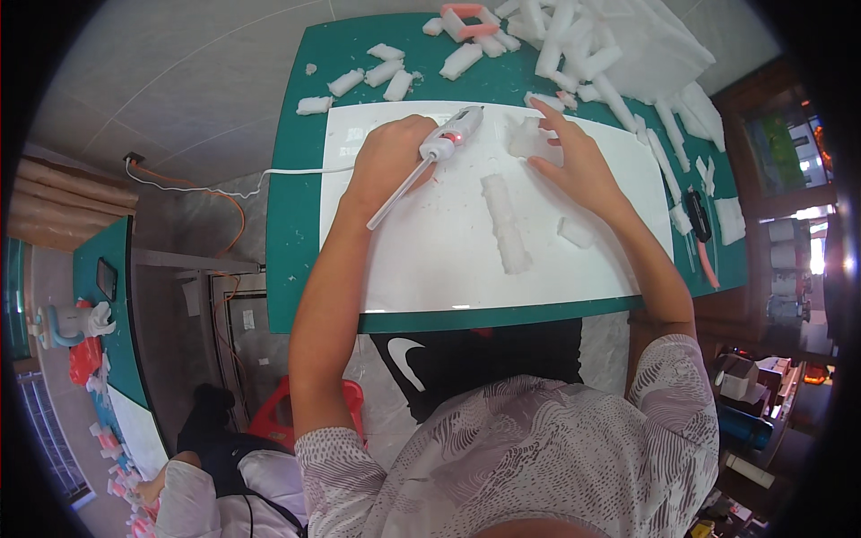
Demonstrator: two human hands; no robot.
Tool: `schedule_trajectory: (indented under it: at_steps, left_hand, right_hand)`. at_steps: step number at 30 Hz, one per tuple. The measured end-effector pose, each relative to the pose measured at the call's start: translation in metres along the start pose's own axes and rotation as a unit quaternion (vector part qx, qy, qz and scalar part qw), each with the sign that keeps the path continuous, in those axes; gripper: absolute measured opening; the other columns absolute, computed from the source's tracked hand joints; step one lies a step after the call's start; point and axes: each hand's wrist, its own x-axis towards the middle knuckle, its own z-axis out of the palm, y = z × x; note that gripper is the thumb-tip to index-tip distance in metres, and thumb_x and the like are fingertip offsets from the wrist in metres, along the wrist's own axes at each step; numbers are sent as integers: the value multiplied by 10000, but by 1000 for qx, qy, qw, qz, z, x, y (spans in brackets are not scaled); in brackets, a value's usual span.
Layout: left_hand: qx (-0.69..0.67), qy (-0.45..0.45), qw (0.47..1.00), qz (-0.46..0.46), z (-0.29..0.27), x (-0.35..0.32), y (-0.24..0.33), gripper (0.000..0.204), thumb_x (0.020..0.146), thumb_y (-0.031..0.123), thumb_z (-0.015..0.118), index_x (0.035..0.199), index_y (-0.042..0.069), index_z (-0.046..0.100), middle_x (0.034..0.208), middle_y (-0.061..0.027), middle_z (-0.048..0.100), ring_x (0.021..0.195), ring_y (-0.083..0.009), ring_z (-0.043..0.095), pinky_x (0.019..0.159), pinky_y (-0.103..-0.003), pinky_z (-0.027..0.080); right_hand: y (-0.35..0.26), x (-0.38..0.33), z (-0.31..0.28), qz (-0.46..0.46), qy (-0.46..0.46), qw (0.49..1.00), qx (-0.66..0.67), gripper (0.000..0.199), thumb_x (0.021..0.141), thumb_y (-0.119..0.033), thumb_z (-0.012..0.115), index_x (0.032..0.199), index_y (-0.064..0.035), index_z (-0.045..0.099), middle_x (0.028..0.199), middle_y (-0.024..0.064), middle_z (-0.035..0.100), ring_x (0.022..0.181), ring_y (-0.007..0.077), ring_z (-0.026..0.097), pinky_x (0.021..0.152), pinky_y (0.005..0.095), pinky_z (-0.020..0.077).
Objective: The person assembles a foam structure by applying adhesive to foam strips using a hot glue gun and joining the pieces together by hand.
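Observation:
My left hand point(391, 157) is closed around a white hot glue gun point(442, 142) with a small red light. A clear glue stick point(395, 199) juts from its rear toward me. At the right, my right hand point(574, 166) curls around a white foam piece point(524, 136), thumb on the near side and fingers on the far side; part of the piece is hidden. Between my arms, a long white foam strip point(505, 224) lies on the white board point(430, 269). A short foam block point(575, 232) rests beside it, near my right wrist.
Loose foam pieces point(384, 72) and a pink foam frame point(468, 21) lie along the far side of the green table point(300, 188). A large foam pile point(619, 54) fills the far right corner. Black-handled pliers point(699, 220) lie at the right. A white cord point(305, 170) runs left. Another person point(224, 484) sits lower left.

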Motion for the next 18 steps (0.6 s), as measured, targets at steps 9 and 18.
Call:
schedule_trajectory:
  at_steps: [9, 18]
  left_hand:
    - [1, -9, 1000, -25, -1, 3, 2, 192, 826, 79, 690, 1009, 50, 741, 1031, -139, 735, 924, -326, 699, 857, -393, 547]
    - [12, -26, 998, -47, -3, 3, 5, 198, 861, 114, 675, 1036, 57, 748, 1045, -140, 739, 932, -327, 704, 867, -399, 549]
  right_hand:
    - [19, -3, -12, 20, -13, 996, -82, 519, 848, -105, 749, 1340, -48, 596, 1258, 131, 632, 1195, 300, 564, 1061, 369, 449]
    - [18, 10, -47, -163, -94, 980, -67, 403, 813, 129, 612, 1154, -69, 698, 1360, 120, 563, 1276, 312, 526, 1095, 386, 421]
